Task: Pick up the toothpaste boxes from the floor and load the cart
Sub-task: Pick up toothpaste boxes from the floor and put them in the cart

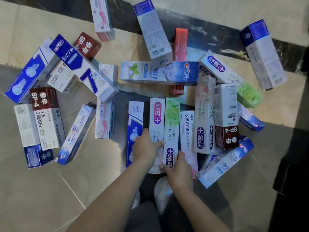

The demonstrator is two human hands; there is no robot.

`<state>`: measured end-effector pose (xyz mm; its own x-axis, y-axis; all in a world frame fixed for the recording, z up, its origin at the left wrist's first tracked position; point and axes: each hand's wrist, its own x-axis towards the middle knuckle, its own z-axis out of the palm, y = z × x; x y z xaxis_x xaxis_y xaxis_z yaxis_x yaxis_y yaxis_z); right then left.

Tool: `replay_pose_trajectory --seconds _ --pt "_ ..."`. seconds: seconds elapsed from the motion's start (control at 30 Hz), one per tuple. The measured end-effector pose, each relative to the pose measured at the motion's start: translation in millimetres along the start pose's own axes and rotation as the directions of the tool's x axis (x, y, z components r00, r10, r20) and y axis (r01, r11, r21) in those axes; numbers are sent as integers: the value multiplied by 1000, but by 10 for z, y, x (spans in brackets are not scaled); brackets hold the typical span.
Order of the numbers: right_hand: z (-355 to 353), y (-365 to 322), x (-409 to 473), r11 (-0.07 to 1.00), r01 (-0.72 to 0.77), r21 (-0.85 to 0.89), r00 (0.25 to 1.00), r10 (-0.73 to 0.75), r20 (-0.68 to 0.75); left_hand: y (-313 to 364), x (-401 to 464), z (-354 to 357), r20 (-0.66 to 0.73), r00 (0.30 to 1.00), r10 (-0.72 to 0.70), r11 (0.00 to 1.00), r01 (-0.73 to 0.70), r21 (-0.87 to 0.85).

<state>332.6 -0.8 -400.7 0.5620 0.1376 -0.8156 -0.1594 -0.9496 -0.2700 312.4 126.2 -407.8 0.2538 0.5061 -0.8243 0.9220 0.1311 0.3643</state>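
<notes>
Several toothpaste boxes lie scattered on the tiled floor. Right in front of me a white box with a pink label point(156, 118) and a green lime box point(172, 121) lie side by side, long ends toward me. My left hand point(146, 148) grips the white pink-label box, thumb on its left side and fingers across its top. My right hand point(178, 168) holds the near end of the green lime box, fingers curled round it. A blue and white box point(134, 124) lies just left of them, a white box with dark lettering point(187, 131) just right.
More boxes ring the pair: a blue box point(160, 72) crosswise beyond them, dark red and white boxes point(45, 114) at left, a blue box point(224, 161) at right. My white shoe point(163, 191) is below my hands. A dark marble strip point(217, 39) crosses the far floor. No cart shows.
</notes>
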Motion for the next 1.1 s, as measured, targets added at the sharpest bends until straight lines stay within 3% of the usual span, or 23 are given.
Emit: replay_pose_trajectory --seconds 0.13,0.27,0.37,0.63,0.87,1.1 --pt "-55 -47 -37 1000 13 -10 999 -13 -29 -17 -27 -109 -21 999 30 998 -29 59" --pt "-90 -146 -26 993 -22 116 998 15 61 -26 -95 -216 -16 998 60 993 -58 102" --pt "11 -235 101 992 -59 115 996 52 69 -78 -124 -329 -18 997 71 989 -68 128" --pt "-62 -459 -67 997 -70 40 997 71 -27 -26 -358 -722 -10 994 110 984 -108 139" --pt "-923 -947 -859 998 33 -55 999 -34 -31 540 -1172 -1377 -61 994 88 994 -84 71" --pt "-2179 -1773 -2354 977 135 -166 986 -149 -74 1265 -2694 -2542 -138 985 101 992 -110 -62"
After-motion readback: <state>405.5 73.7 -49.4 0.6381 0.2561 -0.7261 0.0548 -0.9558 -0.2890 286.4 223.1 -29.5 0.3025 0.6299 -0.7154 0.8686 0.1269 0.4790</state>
